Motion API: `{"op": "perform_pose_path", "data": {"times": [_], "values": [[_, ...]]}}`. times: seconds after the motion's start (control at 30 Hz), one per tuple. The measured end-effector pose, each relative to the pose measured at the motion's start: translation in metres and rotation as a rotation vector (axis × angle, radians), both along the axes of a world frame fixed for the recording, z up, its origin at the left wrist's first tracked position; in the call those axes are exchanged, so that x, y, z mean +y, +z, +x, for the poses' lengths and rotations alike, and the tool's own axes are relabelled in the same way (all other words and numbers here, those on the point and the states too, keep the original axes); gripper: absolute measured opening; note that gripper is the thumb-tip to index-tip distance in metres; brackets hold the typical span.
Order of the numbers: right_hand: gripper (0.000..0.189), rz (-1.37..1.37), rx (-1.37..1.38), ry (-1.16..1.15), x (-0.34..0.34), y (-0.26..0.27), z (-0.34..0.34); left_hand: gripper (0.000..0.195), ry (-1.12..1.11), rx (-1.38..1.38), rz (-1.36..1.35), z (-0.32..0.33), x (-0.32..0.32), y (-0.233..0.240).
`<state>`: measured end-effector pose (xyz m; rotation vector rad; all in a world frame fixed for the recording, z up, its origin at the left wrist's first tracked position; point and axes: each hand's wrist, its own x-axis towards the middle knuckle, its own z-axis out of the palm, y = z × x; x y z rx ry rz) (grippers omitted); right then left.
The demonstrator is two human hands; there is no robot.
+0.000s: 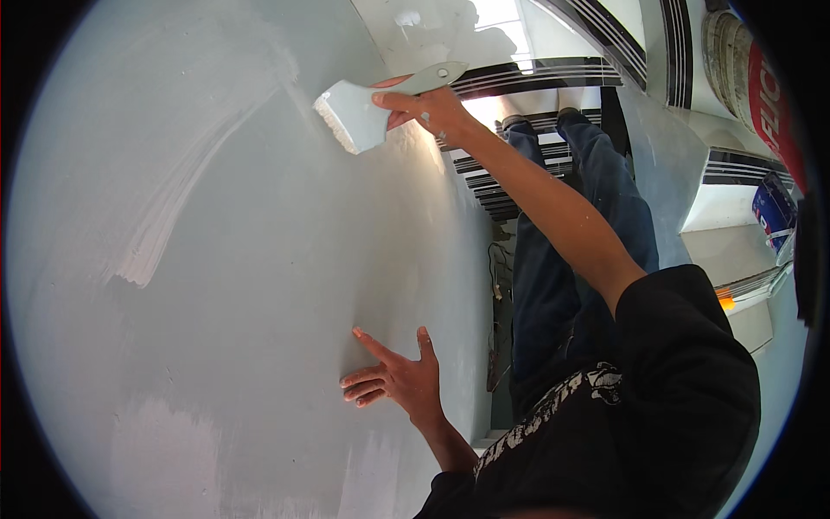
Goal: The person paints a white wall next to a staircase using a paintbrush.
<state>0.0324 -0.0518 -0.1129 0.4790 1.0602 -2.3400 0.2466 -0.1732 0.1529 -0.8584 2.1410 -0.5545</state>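
My right hand (425,110) grips a wide flat paintbrush (363,117) by its pale handle, which has a hanging hole at its end. Whitish paint coats the brush's short bristles, which point at the pale grey wall (259,311); I cannot tell if they touch it. Lower down, my left hand (402,383) holds nothing, its fingers spread and its tips at the wall. A fresh, lighter streak of paint (175,201) curves across the wall. Wider light patches (165,460) show near the bottom of the view. Paint specks mark both hands.
Below me are stair steps with black-and-white striped edges (538,71), where my feet stand. A paint-smeared bucket (726,61) with a red label is at upper right. Under it, a blue paint container (775,211) sits on a step, near an orange object (726,300). A cable (498,272) lies beside my legs.
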Motion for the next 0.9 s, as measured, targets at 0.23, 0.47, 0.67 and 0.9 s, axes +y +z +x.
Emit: {"op": "perform_pose_path", "data": {"times": [0.23,0.47,0.67,0.9], "values": [[0.038,0.016,-0.096,0.016,-0.014,0.005,0.009,0.102,0.004,0.009,0.002,0.002,0.000,-0.001],[0.039,-0.136,-0.281,0.008,-0.026,0.013,0.076,0.100,0.026,0.031,0.036,0.001,0.001,-0.003],[0.039,-0.135,-0.306,0.010,-0.023,0.031,0.072,0.100,0.001,0.020,0.029,0.000,0.001,-0.002],[0.038,-0.134,-0.278,-0.030,-0.023,0.029,0.090,0.098,-0.013,-0.001,0.009,0.002,0.000,-0.004]]}}
